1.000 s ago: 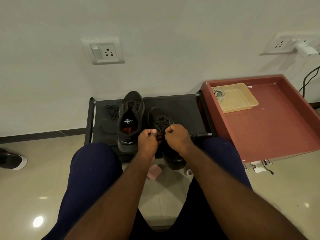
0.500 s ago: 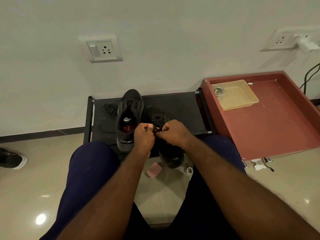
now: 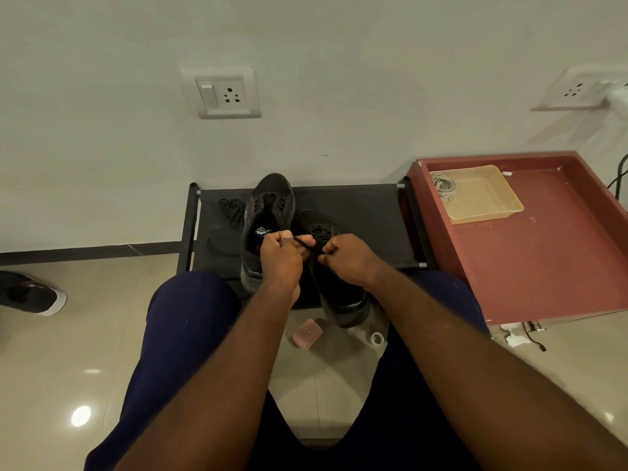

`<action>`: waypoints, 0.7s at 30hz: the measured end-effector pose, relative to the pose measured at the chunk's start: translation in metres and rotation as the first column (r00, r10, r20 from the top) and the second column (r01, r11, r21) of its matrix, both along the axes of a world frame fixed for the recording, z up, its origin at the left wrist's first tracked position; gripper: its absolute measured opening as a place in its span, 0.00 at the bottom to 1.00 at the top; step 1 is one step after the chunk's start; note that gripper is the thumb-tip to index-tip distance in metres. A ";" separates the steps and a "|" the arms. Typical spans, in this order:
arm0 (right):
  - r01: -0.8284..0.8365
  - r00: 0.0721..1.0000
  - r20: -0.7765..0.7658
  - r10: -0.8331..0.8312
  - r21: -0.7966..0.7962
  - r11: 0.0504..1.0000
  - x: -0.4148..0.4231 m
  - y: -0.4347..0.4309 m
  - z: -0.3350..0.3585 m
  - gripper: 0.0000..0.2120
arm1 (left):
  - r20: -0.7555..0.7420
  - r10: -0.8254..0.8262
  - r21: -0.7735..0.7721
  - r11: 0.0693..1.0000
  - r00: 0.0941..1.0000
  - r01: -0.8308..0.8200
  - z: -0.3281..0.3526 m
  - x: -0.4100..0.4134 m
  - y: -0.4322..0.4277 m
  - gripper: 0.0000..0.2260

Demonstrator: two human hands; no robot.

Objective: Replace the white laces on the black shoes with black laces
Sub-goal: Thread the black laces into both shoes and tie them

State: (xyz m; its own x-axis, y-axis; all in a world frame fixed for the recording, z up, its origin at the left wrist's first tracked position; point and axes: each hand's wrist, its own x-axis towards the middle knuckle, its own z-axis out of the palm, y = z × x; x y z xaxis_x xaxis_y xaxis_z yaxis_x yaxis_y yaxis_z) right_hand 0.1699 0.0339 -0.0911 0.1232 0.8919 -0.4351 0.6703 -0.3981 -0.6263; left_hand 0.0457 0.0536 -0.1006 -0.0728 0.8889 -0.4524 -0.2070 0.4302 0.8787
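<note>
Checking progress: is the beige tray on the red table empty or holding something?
Holding something: the beige tray has a pale coiled cord, likely the white laces, in its far-left corner.

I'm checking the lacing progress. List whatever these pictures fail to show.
Head view, right shoe: upper eyelets hidden behind the left hand and right hand.
Head view, black lace: where it threads in, too thin and dark.
Head view, floor shoe: cut off by the left edge.
Head view, tangle on the rack: too small to count laces.
</note>
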 end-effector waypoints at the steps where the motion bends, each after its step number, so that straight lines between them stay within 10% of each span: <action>1: 0.011 0.999 -0.031 -0.012 -0.020 1.000 0.000 0.000 0.002 0.06 | 0.027 0.030 -0.001 1.000 0.999 -0.030 0.003 -0.002 0.001 0.09; 10: 0.086 0.926 -0.324 -0.195 -0.322 0.943 0.009 0.003 0.028 0.12 | 0.203 0.097 0.023 0.994 0.974 -0.104 0.024 -0.021 0.020 0.10; 13: 0.104 0.917 -0.336 -0.216 -0.322 0.941 0.013 0.004 0.024 0.09 | -0.096 -0.117 0.110 0.986 0.988 0.128 0.023 -0.024 0.018 0.07; 17: 0.182 0.930 -0.282 -0.234 -0.198 0.963 0.009 0.001 0.012 0.06 | -0.561 -0.298 0.129 0.890 0.772 0.437 0.000 -0.015 0.009 0.06; 21: 0.252 0.956 -0.144 -0.256 -0.049 0.967 0.001 0.001 -0.003 0.08 | -0.668 -0.457 0.006 0.786 0.588 0.618 -0.014 -0.005 0.000 0.09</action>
State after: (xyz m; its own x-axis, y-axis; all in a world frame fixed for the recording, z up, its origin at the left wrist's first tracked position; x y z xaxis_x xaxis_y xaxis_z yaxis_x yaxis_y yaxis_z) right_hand 0.1712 0.0346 -0.0940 0.2761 0.8260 -0.4915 0.4453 -0.5631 -0.6961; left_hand 0.0407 0.0540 -0.1141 0.2706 0.9201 -0.2832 0.6031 0.0673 0.7948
